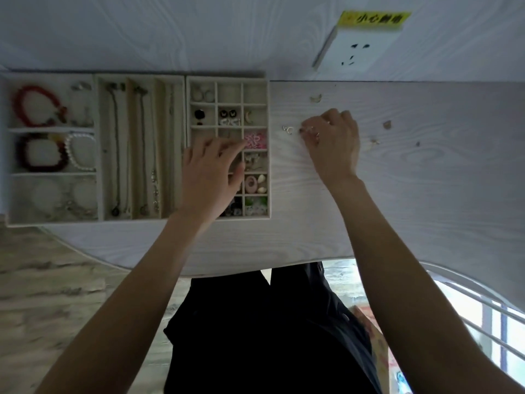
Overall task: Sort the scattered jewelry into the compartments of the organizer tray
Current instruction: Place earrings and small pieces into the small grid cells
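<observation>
The beige organizer tray (269, 155) lies along the table's left half, with bracelets on the left, necklaces in the long middle slots and earrings in the small grid on the right. My left hand (211, 169) hovers over the grid with fingers spread and relaxed, covering several cells. My right hand (332, 140) is on the table just right of the tray, fingers curled down and pinching small silver jewelry (311, 131). A small silver earring (288, 129) lies on the table between my right hand and the tray. More small pieces (316, 98) (387, 125) (374, 142) lie scattered around.
A white wall socket (360, 49) with a yellow sticker sits on the wall behind the table. The white wood-grain table (426, 194) stretches to the right. Its front edge is near my body, with wooden floor at the lower left.
</observation>
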`<state>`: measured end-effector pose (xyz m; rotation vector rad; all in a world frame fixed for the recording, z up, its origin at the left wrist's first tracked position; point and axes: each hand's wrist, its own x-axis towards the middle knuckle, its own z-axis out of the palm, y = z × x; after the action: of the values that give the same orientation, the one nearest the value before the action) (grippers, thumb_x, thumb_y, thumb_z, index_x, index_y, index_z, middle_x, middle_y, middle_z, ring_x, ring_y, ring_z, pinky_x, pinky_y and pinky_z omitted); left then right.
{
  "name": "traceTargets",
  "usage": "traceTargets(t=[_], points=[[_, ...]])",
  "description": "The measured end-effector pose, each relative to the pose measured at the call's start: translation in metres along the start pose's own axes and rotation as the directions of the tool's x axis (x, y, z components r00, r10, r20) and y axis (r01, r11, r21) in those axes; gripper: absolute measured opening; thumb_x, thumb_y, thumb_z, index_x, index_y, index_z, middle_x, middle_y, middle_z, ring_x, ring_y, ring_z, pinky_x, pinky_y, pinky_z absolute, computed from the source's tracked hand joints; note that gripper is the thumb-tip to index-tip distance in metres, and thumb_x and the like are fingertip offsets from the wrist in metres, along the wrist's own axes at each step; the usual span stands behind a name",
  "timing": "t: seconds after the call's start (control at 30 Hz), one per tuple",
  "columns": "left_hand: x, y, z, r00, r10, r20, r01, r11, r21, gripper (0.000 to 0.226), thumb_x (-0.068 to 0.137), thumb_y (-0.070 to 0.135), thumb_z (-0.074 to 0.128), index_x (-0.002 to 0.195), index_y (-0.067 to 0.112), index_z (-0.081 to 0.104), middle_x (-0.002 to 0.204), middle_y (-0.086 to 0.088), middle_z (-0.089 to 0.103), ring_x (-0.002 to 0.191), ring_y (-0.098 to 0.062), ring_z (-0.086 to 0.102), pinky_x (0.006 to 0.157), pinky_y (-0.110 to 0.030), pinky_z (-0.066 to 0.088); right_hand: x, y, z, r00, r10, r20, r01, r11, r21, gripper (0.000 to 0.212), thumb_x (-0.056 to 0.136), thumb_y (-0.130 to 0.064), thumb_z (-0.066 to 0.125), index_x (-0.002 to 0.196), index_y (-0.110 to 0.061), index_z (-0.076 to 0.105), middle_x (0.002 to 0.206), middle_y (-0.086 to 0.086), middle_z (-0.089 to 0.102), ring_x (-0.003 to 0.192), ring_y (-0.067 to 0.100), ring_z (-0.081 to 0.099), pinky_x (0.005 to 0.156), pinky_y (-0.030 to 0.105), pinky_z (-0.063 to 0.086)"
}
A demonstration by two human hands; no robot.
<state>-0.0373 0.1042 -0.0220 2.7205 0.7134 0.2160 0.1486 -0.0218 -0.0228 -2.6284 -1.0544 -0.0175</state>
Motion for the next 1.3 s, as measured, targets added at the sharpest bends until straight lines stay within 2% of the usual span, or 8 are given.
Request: traceTargets(t=[0.37, 0.5, 0.6, 0.8, 0.87, 1.03, 1.2, 1.3], points=[[0.000, 0.003, -0.002, 0.998, -0.062, -0.026, 0.060, 0.996, -0.069, 0.032, 0.089, 0.025, 0.055, 0.118, 0.016, 0.065, 0.113, -0.008, 0.061, 0.111, -0.032, 0.049, 0.091, -0.043, 0.040, 0.001, -0.002, 0.003, 0.991, -0.131, 0.034, 0.135, 0.973, -0.185, 0.013, 0.083, -0.012, 0.061, 0.072, -0.005, 0.065, 0.068, 0.011, 0.061, 0.069, 0.028, 0.057, 0.064, 0.036, 0.046], [-0.008, -0.004, -0.009, 0.976, -0.170, -0.140, 0.139, 0.968, -0.208, 0.026, 0.089, 0.017, 0.056, 0.112, 0.012, 0.066, 0.108, -0.008, 0.062, 0.104, -0.026, 0.051, 0.091, -0.032, 0.040, -0.001, -0.009, -0.009, 0.990, 0.036, 0.135, -0.044, 0.997, 0.057, 0.018, 0.096, -0.015, 0.047, 0.094, -0.003, 0.061, 0.094, 0.012, 0.061, 0.091, 0.028, 0.052, 0.078, 0.032, 0.037], [-0.013, -0.015, -0.015, 0.954, -0.278, -0.117, 0.245, 0.940, -0.239, 0.025, 0.090, 0.016, 0.057, 0.113, 0.014, 0.065, 0.111, -0.006, 0.061, 0.105, -0.021, 0.049, 0.091, -0.030, 0.040, -0.003, -0.029, -0.021, 0.975, 0.118, 0.191, -0.177, 0.925, 0.336, 0.012, 0.096, -0.014, 0.049, 0.096, -0.007, 0.059, 0.090, 0.004, 0.061, 0.085, 0.021, 0.057, 0.074, 0.028, 0.043], [-0.012, -0.036, -0.022, 0.915, -0.378, -0.139, 0.344, 0.914, -0.216, 0.025, 0.089, 0.022, 0.058, 0.111, 0.014, 0.065, 0.108, -0.010, 0.060, 0.101, -0.027, 0.051, 0.088, -0.036, 0.041, 0.001, -0.098, -0.018, 0.970, -0.006, 0.242, -0.135, 0.818, 0.560, 0.015, 0.087, -0.008, 0.064, 0.101, -0.007, 0.066, 0.084, -0.005, 0.065, 0.071, 0.000, 0.056, 0.067, 0.002, 0.041], [-0.012, -0.040, -0.022, 0.909, -0.391, -0.144, 0.355, 0.908, -0.222, 0.023, 0.089, 0.022, 0.059, 0.110, 0.014, 0.066, 0.106, -0.011, 0.060, 0.099, -0.030, 0.052, 0.085, -0.038, 0.044, 0.006, -0.121, -0.007, 0.956, -0.087, 0.280, -0.083, 0.836, 0.543, 0.016, 0.085, -0.009, 0.065, 0.102, -0.010, 0.068, 0.090, -0.002, 0.069, 0.076, 0.002, 0.058, 0.071, 0.005, 0.044], [-0.011, -0.049, -0.027, 0.906, -0.393, -0.154, 0.342, 0.898, -0.277, 0.024, 0.089, 0.021, 0.056, 0.109, 0.013, 0.066, 0.107, -0.011, 0.059, 0.100, -0.022, 0.044, 0.081, -0.032, 0.041, 0.009, -0.145, 0.015, 0.936, -0.152, 0.319, -0.013, 0.887, 0.461, 0.014, 0.086, -0.018, 0.065, 0.097, -0.016, 0.071, 0.090, 0.000, 0.072, 0.082, 0.013, 0.065, 0.074, 0.035, 0.055], [-0.012, -0.055, -0.028, 0.924, -0.338, -0.178, 0.280, 0.916, -0.287, 0.023, 0.091, 0.019, 0.053, 0.108, 0.014, 0.066, 0.105, -0.011, 0.058, 0.100, -0.021, 0.044, 0.083, -0.032, 0.042, 0.002, -0.131, 0.010, 0.971, -0.189, 0.145, 0.155, 0.963, 0.219, 0.010, 0.084, -0.011, 0.062, 0.088, -0.010, 0.071, 0.089, 0.009, 0.065, 0.089, 0.029, 0.057, 0.063, 0.029, 0.045], [-0.010, -0.056, -0.026, 0.933, -0.309, -0.184, 0.257, 0.931, -0.260, 0.021, 0.090, 0.020, 0.056, 0.107, 0.014, 0.067, 0.105, -0.010, 0.059, 0.099, -0.024, 0.049, 0.083, -0.027, 0.039, 0.001, -0.123, 0.009, 0.974, -0.211, 0.087, 0.194, 0.966, 0.170, 0.010, 0.081, -0.009, 0.063, 0.084, -0.011, 0.073, 0.094, 0.010, 0.062, 0.091, 0.031, 0.054, 0.067, 0.032, 0.045]])
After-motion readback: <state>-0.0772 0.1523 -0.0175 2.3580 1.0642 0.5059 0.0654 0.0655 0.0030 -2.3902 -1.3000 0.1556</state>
